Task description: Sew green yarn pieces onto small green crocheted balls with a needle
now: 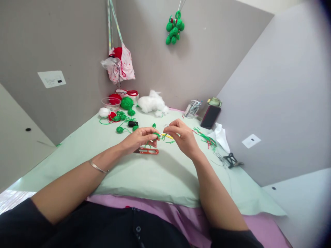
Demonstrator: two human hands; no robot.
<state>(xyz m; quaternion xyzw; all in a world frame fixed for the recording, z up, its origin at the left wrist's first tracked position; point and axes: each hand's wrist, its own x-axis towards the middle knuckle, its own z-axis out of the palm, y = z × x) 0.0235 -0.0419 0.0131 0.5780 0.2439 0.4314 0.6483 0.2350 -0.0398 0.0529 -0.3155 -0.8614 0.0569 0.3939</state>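
Pale green tabletop, two hands pinching one green crochet piece, one orange snipper.

"How are the arms held?"

"The left forearm is extended diagonally inward from the lower left, and the right forearm is angled inward from the lower right. Both are bent toward the middle."

"And the hands?"

"The left hand is held with thumb and index finger brought together, the lower fingers being curled beneath. The right hand is pinched at the thumb and forefinger, its knuckles raised. A small gap is left between the two."
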